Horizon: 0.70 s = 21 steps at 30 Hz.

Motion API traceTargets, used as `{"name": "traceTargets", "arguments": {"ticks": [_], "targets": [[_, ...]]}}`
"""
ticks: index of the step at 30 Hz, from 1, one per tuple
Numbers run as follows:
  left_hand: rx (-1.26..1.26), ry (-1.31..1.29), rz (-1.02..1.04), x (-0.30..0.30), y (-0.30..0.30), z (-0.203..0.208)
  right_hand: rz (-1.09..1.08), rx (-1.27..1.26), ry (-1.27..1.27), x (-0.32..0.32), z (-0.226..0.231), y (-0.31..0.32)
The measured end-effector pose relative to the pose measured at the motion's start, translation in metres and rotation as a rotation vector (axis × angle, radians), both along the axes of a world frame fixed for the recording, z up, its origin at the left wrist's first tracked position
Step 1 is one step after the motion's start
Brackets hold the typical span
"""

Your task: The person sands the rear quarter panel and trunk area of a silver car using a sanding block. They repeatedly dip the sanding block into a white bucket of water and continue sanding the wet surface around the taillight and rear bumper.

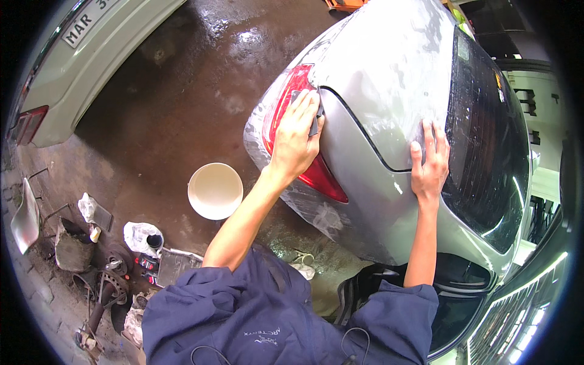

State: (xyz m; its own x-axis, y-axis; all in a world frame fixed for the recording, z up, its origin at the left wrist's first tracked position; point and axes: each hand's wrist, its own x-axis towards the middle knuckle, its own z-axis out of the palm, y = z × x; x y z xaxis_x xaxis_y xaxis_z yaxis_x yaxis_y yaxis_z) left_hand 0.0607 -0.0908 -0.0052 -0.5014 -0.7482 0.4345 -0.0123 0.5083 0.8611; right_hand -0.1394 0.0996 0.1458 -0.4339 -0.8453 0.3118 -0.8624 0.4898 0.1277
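A silver car stands in front of me, its paint covered with dull, whitish patches. My left hand presses a dark grey piece of sandpaper against the car, where the red tail light meets the body panel. Most of the sheet is hidden under the fingers. My right hand lies flat on the boot lid close to the rear window, fingers stretched out and holding nothing.
A white bucket sits on the wet brown floor left of my left forearm. Metal parts and a white plastic bag clutter the lower left. At the upper left is another, pale vehicle.
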Motion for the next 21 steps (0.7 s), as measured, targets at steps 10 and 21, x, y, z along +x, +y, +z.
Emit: {"name": "traceTargets", "arguments": {"ticks": [10, 21], "targets": [[-0.028, -0.006, -0.016, 0.011, 0.03, 0.002, -0.025, 0.02, 0.026, -0.002, 0.002, 0.006], [-0.08, -0.002, 0.047, 0.006, 0.029, 0.0, -0.044, 0.04, 0.05, -0.001, 0.003, 0.005]]}}
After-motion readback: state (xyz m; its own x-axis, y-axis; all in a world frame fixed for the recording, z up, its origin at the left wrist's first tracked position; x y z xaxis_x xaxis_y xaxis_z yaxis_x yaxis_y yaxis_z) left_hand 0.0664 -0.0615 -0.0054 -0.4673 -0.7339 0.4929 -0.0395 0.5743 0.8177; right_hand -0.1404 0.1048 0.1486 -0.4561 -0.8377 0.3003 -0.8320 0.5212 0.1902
